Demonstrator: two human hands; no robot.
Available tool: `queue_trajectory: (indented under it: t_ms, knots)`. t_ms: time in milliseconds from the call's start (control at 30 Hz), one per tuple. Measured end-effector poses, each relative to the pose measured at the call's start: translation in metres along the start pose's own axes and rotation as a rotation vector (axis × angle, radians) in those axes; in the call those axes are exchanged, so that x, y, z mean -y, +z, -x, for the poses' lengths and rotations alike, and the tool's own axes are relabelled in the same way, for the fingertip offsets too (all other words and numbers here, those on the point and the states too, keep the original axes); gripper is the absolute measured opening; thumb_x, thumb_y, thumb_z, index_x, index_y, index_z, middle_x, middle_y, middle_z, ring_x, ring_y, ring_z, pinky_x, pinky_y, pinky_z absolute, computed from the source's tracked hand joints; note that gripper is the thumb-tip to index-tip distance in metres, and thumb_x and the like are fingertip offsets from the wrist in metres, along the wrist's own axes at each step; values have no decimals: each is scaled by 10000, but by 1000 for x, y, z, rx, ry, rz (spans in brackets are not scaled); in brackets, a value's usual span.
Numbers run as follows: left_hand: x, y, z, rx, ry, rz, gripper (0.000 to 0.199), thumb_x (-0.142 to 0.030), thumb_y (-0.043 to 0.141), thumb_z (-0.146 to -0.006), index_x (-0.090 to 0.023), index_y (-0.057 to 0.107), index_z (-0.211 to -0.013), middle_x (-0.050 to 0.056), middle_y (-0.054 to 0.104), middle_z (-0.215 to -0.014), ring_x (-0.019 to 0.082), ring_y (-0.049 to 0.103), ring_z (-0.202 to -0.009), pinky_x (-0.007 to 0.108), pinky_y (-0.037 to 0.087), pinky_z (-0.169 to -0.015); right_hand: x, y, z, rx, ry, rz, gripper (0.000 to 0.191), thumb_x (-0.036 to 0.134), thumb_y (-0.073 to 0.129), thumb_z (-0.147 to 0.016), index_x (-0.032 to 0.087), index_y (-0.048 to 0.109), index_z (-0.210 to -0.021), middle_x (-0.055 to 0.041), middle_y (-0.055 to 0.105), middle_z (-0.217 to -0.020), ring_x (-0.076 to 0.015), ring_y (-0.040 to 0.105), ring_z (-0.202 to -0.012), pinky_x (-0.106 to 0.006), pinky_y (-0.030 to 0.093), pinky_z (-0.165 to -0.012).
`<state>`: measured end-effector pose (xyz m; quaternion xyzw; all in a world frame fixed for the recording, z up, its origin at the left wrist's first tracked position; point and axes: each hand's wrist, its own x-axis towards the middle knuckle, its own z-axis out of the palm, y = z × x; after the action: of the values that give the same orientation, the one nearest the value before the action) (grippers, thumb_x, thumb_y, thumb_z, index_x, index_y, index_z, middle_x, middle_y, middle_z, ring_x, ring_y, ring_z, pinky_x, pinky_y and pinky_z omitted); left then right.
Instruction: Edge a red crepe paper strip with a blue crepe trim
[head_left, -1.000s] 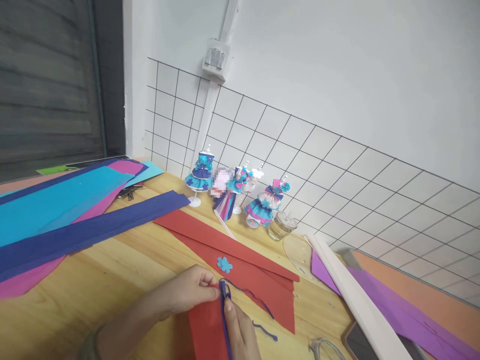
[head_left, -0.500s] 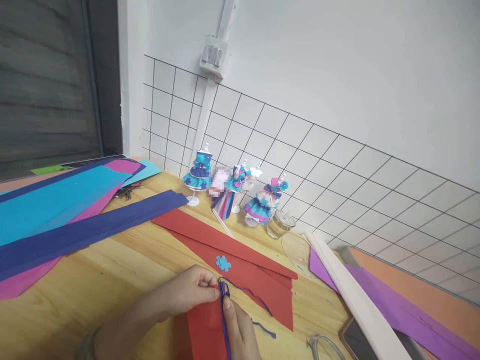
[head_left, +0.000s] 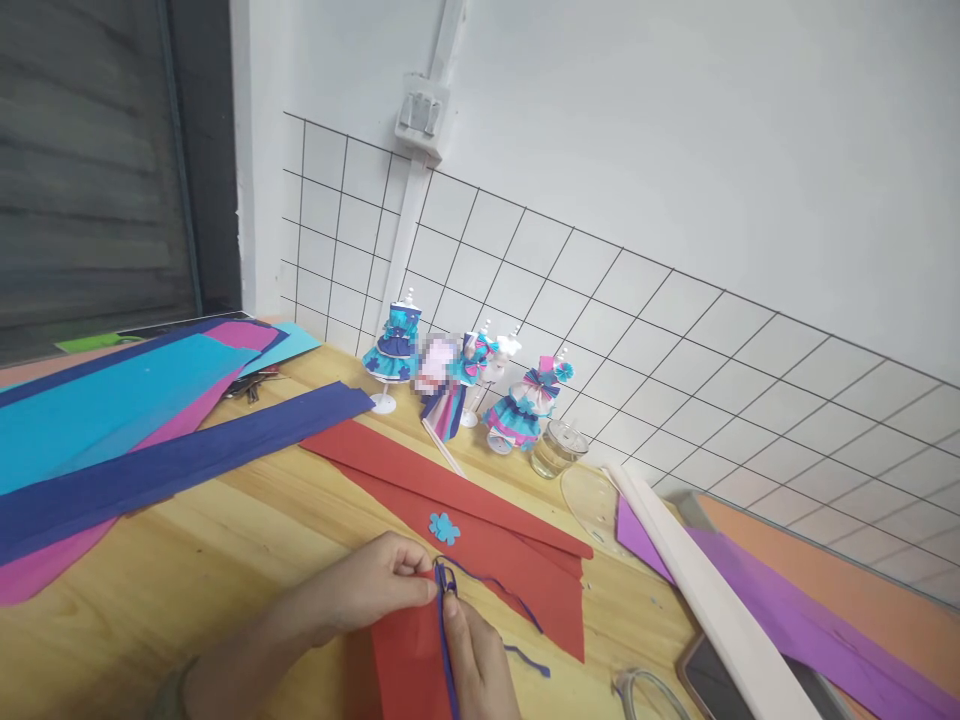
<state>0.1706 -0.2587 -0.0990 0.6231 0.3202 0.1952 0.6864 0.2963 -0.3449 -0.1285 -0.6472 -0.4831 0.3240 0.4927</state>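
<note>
My left hand [head_left: 401, 580] pinches the upper edge of a red paper piece [head_left: 409, 660] that hangs toward the bottom of the view. Along that piece's right side runs a narrow dark blue paper strip [head_left: 448, 670]. My right hand [head_left: 480, 655] is closed on the strip, thumb on top; small dark loops show at its fingertips, too fine to make out. A thin blue paper scrap [head_left: 499, 585] curls away to the right over a larger red paper sheet [head_left: 555, 590], on which blue paper flowers [head_left: 444, 528] lie. Another blue scrap [head_left: 529, 660] lies on the table.
Several small dress stands [head_left: 391, 345] and a glass cup [head_left: 559, 448] stand along the wire grid [head_left: 622, 290]. Coloured paper sheets [head_left: 112, 400] cover the left side. At right are a pale paper roll [head_left: 712, 590], a dark phone-like device [head_left: 712, 670] and a tape roll [head_left: 649, 695].
The view has shifted very slightly. Both hands keep the same hold on the paper, with hardly any movement.
</note>
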Motion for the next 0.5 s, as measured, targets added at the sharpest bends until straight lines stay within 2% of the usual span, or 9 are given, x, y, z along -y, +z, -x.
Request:
queue_trajectory:
  t_ms: [67, 133, 167, 233, 333, 433, 500]
  knots:
    - [-1, -1, 0, 10, 5, -6, 237, -376, 565, -698, -177, 486, -598, -57, 411, -553, 101, 349, -544, 206, 247, -500, -2, -1, -1, -80, 23, -25, 536, 661, 453, -759, 190, 703, -813, -58, 698, -852, -205, 605, -757, -263, 450, -693]
    - [-1, -1, 0, 19, 21, -15, 230, -354, 547, -712, -175, 467, -592, -62, 374, -547, 94, 314, -535, 209, 221, -494, -4, -4, -4, -114, 95, -87, 559, 693, 455, -731, 185, 686, -768, -53, 677, -724, -187, 598, -672, -258, 464, -623]
    - [-1, -1, 0, 19, 28, -23, 232, -349, 543, -716, -175, 460, -587, -65, 355, -543, 91, 298, -529, 212, 208, -491, -4, -6, -6, -90, 154, -140, 575, 707, 440, -729, 180, 671, -736, -34, 634, -601, -165, 572, -568, -249, 457, -543]
    - [-1, -2, 0, 17, 31, -25, 245, -358, 546, -719, -173, 461, -583, -65, 350, -539, 90, 295, -524, 215, 202, -488, -4, -11, -12, 22, 294, -318, 627, 743, 386, -725, 168, 637, -721, 33, 477, -419, -104, 440, -370, -209, 365, -375]
    - [0, -2, 1, 16, 25, 6, 261, -383, 568, -716, -168, 490, -590, -62, 389, -534, 90, 333, -515, 212, 221, -489, -6, -16, -18, 222, 475, -590, 710, 825, 390, -621, 166, 585, -801, 104, 340, -393, -49, 274, -284, -161, 237, -300]
    - [-1, -4, 2, 51, 33, 69, 248, -381, 585, -717, -158, 532, -621, -42, 492, -570, 102, 417, -538, 211, 291, -517, -11, -15, -16, 336, 446, -568, 566, 739, 568, -590, 185, 513, -694, 129, 292, -406, -20, 184, -294, -145, 184, -312]
    - [-2, -5, 3, 54, 36, 83, 225, -371, 619, -698, -151, 579, -675, -7, 585, -655, 140, 507, -626, 230, 359, -579, -14, -12, -13, 304, 325, -521, 481, 589, 695, -593, 184, 436, -561, 116, 305, -419, -15, 216, -341, -144, 210, -362]
